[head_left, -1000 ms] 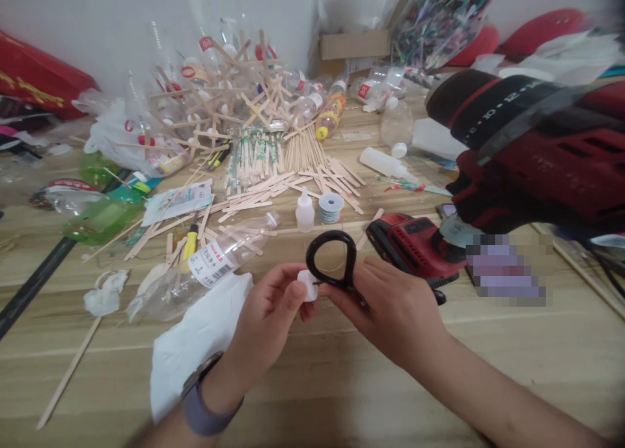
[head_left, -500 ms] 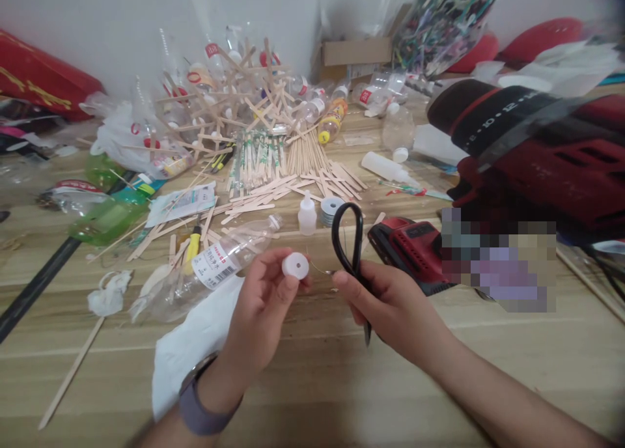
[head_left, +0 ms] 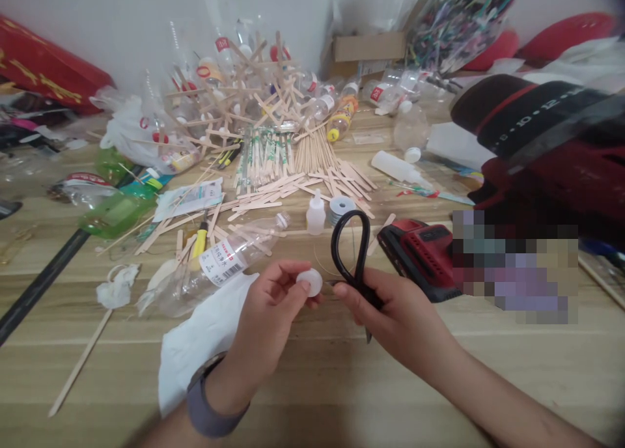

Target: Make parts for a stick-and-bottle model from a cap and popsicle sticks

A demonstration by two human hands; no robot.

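Note:
My left hand pinches a round white bottle cap between thumb and fingers. My right hand is closed around a pair of scissors, its black loop handle sticking up and a dark tip showing below the fingers. The right thumb and forefinger point at the cap, a small gap away, with something thin between them that I cannot make out clearly. A fine curved wire or thread shows faintly just above the cap. Behind the hands stand a small white dropper bottle and a spool of grey wire.
A clear plastic bottle lies behind my left hand, over white paper. Beyond are heaped wooden sticks and bottles. On the right are a red and black power drill and a red battery pack.
The cap has turned in my left fingers, so the hole in its face no longer shows. The right fingertips are nearer to it. The whole view has shifted slightly.

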